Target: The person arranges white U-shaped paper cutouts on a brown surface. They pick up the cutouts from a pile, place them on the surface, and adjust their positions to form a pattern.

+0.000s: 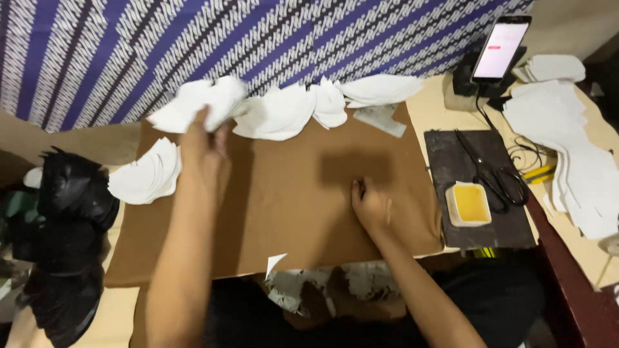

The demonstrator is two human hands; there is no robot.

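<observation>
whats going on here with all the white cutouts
A person works at a brown cardboard sheet. Their left hand grips a bunch of white cut pieces at its far edge; the right hand rests closed on the cardboard. Scissors and a small tub of yellow paste lie to the right.

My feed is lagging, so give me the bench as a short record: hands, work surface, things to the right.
left hand: grips a white cut piece at the far edge of the brown sheet
right hand: closed, resting on the brown sheet
white stacks: one at left, more along the far edge
right side: scissors and a yellow tub on a dark mat
phone: propped up, screen lit
</observation>
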